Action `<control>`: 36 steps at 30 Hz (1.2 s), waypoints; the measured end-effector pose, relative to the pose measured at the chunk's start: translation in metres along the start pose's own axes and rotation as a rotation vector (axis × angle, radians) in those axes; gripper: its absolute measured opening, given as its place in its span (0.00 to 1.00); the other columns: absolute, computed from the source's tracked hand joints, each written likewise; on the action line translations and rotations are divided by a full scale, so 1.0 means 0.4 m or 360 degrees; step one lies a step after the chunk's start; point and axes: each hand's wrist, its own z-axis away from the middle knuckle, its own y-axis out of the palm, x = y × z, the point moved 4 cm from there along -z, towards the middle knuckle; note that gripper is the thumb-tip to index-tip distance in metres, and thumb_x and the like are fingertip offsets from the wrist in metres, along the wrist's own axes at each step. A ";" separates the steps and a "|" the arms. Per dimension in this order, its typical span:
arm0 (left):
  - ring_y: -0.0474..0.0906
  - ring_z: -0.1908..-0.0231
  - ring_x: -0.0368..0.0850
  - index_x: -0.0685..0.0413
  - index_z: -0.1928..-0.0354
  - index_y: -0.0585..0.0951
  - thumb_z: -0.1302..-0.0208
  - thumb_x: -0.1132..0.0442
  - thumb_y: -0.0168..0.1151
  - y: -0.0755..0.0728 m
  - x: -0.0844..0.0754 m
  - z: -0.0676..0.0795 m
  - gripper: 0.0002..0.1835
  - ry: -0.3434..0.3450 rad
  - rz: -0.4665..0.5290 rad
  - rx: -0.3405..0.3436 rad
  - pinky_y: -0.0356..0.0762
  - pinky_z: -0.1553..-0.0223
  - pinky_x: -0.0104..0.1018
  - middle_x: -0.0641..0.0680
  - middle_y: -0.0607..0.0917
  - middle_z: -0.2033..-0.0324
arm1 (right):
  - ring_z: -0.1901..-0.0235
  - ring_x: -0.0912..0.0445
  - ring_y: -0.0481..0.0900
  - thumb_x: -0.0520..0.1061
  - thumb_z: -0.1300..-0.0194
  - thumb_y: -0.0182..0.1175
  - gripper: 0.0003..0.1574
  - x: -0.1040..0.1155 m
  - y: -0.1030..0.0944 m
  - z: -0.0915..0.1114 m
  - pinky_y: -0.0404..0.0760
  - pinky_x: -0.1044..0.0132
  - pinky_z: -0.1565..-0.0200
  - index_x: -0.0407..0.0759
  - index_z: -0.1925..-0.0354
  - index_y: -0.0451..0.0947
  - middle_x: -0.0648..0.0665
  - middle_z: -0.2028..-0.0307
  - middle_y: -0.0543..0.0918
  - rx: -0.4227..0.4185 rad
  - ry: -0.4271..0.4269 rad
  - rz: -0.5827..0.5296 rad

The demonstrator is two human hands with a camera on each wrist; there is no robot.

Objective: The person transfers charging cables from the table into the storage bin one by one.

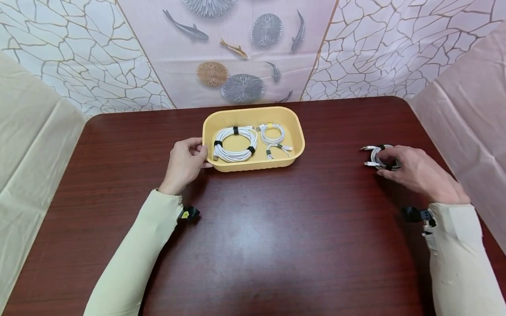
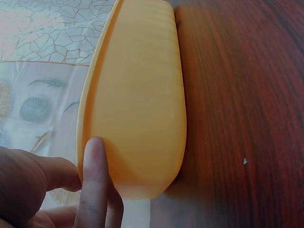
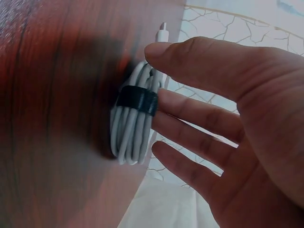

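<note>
A yellow plastic bin (image 1: pixel 253 166) stands toward the back of the table. My left hand (image 1: pixel 185 163) pinches its left end, the thumb at the rim and a finger (image 2: pixel 96 166) against the outer wall. Inside lie a large coil of white cable (image 1: pixel 221 153) with black straps, a smaller white coil (image 1: pixel 272 139) with a yellow tie, and a short white cable (image 1: pixel 285 148). At the right, my right hand (image 1: pixel 421 169) reaches over a coiled white cable (image 3: pixel 128 133) on the table, fingertips at its black strap, fingers loosely extended. Two white plugs point left from this coil.
The dark red-brown wooden table (image 1: pixel 253 245) reaches to a patterned cloth backdrop (image 1: pixel 245 52). Pale cloth walls (image 1: pixel 466 96) rise at both sides. Each wrist wears a small black camera (image 1: pixel 415 214).
</note>
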 end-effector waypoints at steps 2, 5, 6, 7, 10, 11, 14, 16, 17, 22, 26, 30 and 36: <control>0.82 0.76 0.34 0.69 0.38 0.77 0.26 0.65 0.53 0.000 0.001 -0.001 0.19 0.0003 0.0008 0.0001 0.93 0.62 0.45 0.59 0.78 0.60 | 0.59 0.49 0.83 0.41 0.43 0.74 0.20 -0.004 0.003 0.002 0.78 0.68 0.61 0.43 0.51 0.84 0.43 0.58 0.87 0.0006 0.0014 -0.0014; 0.82 0.75 0.34 0.69 0.39 0.78 0.26 0.66 0.53 0.000 0.002 -0.002 0.19 0.0005 0.0020 0.0003 0.93 0.62 0.45 0.59 0.78 0.61 | 0.56 0.47 0.84 0.40 0.42 0.73 0.20 -0.008 0.010 0.003 0.74 0.75 0.60 0.43 0.50 0.83 0.41 0.57 0.88 0.0010 0.0025 -0.0052; 0.82 0.75 0.34 0.69 0.39 0.78 0.26 0.66 0.53 0.000 0.003 -0.002 0.19 0.0003 0.0024 0.0002 0.93 0.62 0.45 0.59 0.78 0.61 | 0.55 0.47 0.84 0.40 0.41 0.73 0.20 -0.009 0.012 0.003 0.73 0.76 0.59 0.43 0.49 0.83 0.41 0.57 0.88 0.0010 0.0024 -0.0067; 0.82 0.75 0.34 0.69 0.39 0.78 0.26 0.66 0.53 -0.001 0.002 -0.002 0.19 0.0005 0.0026 0.0001 0.93 0.62 0.45 0.59 0.78 0.61 | 0.54 0.46 0.85 0.40 0.41 0.73 0.20 -0.010 0.014 0.004 0.72 0.78 0.59 0.44 0.49 0.83 0.40 0.56 0.89 0.0007 0.0022 -0.0076; 0.81 0.74 0.35 0.70 0.39 0.78 0.26 0.66 0.53 0.000 0.002 -0.001 0.19 0.0011 0.0035 -0.0002 0.93 0.62 0.45 0.59 0.77 0.61 | 0.55 0.46 0.84 0.38 0.41 0.72 0.20 -0.011 0.018 0.004 0.69 0.83 0.59 0.44 0.49 0.83 0.40 0.57 0.89 -0.0008 0.0006 -0.0094; 0.81 0.74 0.35 0.70 0.39 0.78 0.26 0.66 0.53 0.000 0.002 -0.001 0.19 0.0014 0.0039 -0.0003 0.93 0.62 0.45 0.59 0.77 0.61 | 0.55 0.47 0.84 0.38 0.41 0.72 0.19 -0.011 0.019 0.004 0.68 0.84 0.60 0.44 0.50 0.83 0.41 0.57 0.89 -0.0012 -0.0001 -0.0098; 0.81 0.73 0.35 0.70 0.39 0.78 0.26 0.67 0.53 0.000 0.002 -0.001 0.19 0.0021 0.0050 0.0000 0.93 0.62 0.45 0.59 0.77 0.61 | 0.58 0.48 0.83 0.36 0.42 0.72 0.18 -0.011 0.021 0.002 0.66 0.86 0.62 0.45 0.52 0.84 0.42 0.58 0.89 -0.0032 -0.0026 -0.0082; 0.81 0.73 0.36 0.70 0.39 0.78 0.26 0.66 0.53 0.000 0.002 -0.001 0.19 0.0022 0.0048 0.0001 0.93 0.62 0.45 0.59 0.78 0.61 | 0.59 0.48 0.83 0.35 0.42 0.72 0.17 -0.011 0.024 -0.002 0.66 0.87 0.62 0.45 0.53 0.84 0.43 0.59 0.89 -0.0028 -0.0030 -0.0091; 0.81 0.73 0.35 0.70 0.39 0.78 0.26 0.66 0.53 0.000 0.003 -0.001 0.19 0.0020 0.0046 0.0001 0.93 0.62 0.45 0.59 0.78 0.61 | 0.60 0.49 0.83 0.34 0.42 0.72 0.17 -0.011 0.025 -0.003 0.66 0.87 0.62 0.45 0.54 0.84 0.43 0.60 0.89 -0.0029 -0.0033 -0.0092; 0.81 0.72 0.37 0.70 0.39 0.77 0.26 0.66 0.53 0.003 0.004 -0.002 0.19 0.0017 0.0053 0.0009 0.93 0.61 0.46 0.59 0.77 0.61 | 0.63 0.52 0.84 0.34 0.42 0.72 0.12 -0.012 0.025 -0.009 0.70 0.84 0.65 0.45 0.60 0.84 0.45 0.63 0.89 -0.0015 -0.0023 -0.0073; 0.81 0.74 0.36 0.70 0.39 0.77 0.26 0.66 0.53 0.003 0.002 -0.001 0.19 0.0017 0.0036 0.0004 0.93 0.62 0.46 0.60 0.78 0.61 | 0.65 0.53 0.83 0.33 0.42 0.71 0.11 -0.011 0.024 -0.014 0.76 0.76 0.66 0.44 0.62 0.84 0.46 0.65 0.88 -0.0004 -0.0028 -0.0064; 0.81 0.74 0.35 0.70 0.39 0.77 0.26 0.66 0.53 0.001 0.001 -0.001 0.19 0.0016 0.0033 -0.0003 0.93 0.62 0.45 0.59 0.78 0.61 | 0.66 0.53 0.83 0.33 0.43 0.72 0.11 -0.009 0.025 -0.019 0.80 0.68 0.66 0.44 0.62 0.84 0.46 0.65 0.88 0.0005 -0.0025 -0.0058; 0.81 0.73 0.37 0.70 0.39 0.78 0.26 0.67 0.53 0.004 0.004 -0.004 0.19 0.0013 0.0063 -0.0003 0.93 0.62 0.45 0.59 0.77 0.61 | 0.66 0.52 0.82 0.33 0.43 0.71 0.11 -0.007 0.024 -0.019 0.82 0.63 0.65 0.43 0.62 0.84 0.46 0.66 0.88 0.0003 -0.0030 -0.0050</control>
